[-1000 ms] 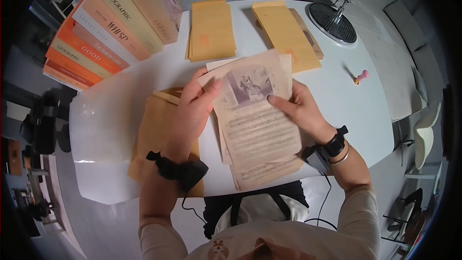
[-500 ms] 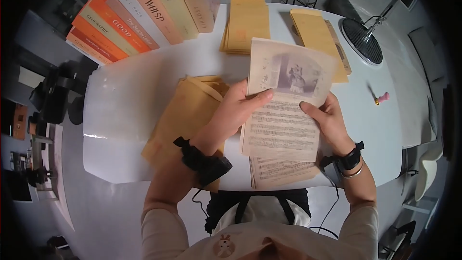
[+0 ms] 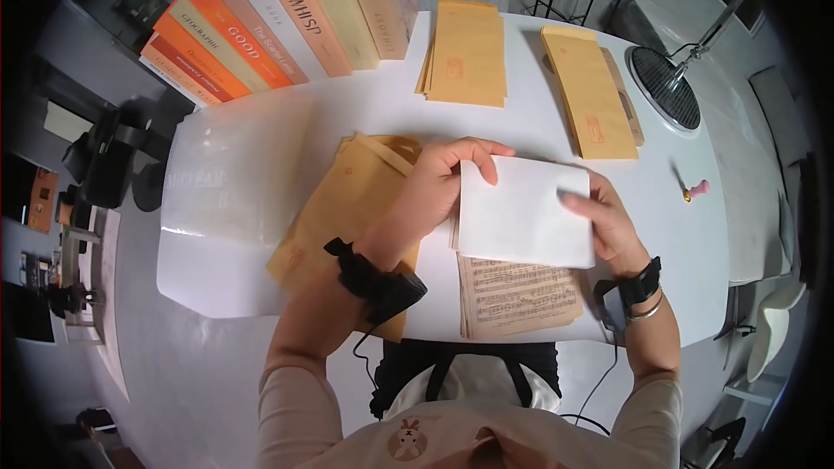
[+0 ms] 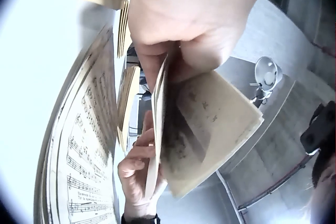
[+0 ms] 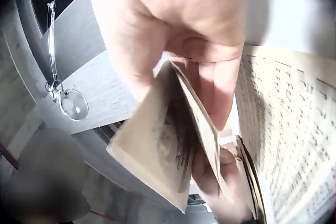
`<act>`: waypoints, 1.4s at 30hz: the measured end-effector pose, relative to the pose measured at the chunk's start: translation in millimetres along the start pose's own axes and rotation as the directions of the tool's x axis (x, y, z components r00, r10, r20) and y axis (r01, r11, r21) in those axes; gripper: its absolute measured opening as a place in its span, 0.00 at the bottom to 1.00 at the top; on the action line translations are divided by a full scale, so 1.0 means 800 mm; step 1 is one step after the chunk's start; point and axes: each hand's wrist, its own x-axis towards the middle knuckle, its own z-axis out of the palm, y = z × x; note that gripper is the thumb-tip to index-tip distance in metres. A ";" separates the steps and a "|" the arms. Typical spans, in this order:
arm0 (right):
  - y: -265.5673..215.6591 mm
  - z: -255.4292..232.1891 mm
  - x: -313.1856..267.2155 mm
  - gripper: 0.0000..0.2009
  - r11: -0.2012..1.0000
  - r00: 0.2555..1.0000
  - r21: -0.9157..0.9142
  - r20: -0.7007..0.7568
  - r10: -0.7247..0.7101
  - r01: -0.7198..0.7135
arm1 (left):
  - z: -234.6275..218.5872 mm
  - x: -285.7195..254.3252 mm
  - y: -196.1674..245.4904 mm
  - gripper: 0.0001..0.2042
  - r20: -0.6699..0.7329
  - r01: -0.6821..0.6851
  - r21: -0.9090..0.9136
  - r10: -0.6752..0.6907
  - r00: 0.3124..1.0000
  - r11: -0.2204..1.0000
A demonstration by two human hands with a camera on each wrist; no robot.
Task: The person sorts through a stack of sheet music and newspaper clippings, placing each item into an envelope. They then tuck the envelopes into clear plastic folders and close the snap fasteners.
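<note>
Between both hands is a music sheet point(image 3: 526, 217), bent over so that its blank white back faces up in the head view. The left wrist view looks into the fold, where a printed picture shows on the inner face point(image 4: 207, 116). My left hand point(image 3: 439, 187) pinches the sheet's upper left corner, fingers over the folded edge. At the right edge my right hand point(image 3: 615, 217) grips it, thumb on top and fingers behind. Below lies a pile of browned sheet music point(image 3: 521, 300) at the table's front edge. A large brown envelope point(image 3: 334, 200) lies under my left forearm.
Brown envelopes point(image 3: 465, 56) lie stacked at the back, with another envelope point(image 3: 591, 91) right of them. A row of books point(image 3: 278, 22) stands back left, near a clear plastic sleeve point(image 3: 230, 178). A pink-handled stamp point(image 3: 696, 190) and a lamp base point(image 3: 665, 87) are on the right.
The music sheet, earlier flat with picture and staves facing up, has its top half folded down toward me. Both hands moved right in view, the left now at the fold.
</note>
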 end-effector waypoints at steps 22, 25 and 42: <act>0.005 -0.007 0.004 0.11 0.940 0.962 -0.274 -0.124 -0.245 0.204 | -0.059 -0.110 0.073 0.51 -0.296 0.336 0.934 -0.264 0.918 0.119; 0.004 -0.006 0.002 0.12 0.925 0.940 -0.268 -0.138 -0.312 0.268 | -0.050 -0.100 0.076 0.49 -0.262 0.286 0.945 -0.156 0.952 0.160; -0.044 -0.028 -0.016 0.13 0.765 0.902 -0.589 -0.134 -0.411 0.261 | 0.024 -0.003 0.072 0.50 0.127 -0.135 0.990 0.154 0.980 0.044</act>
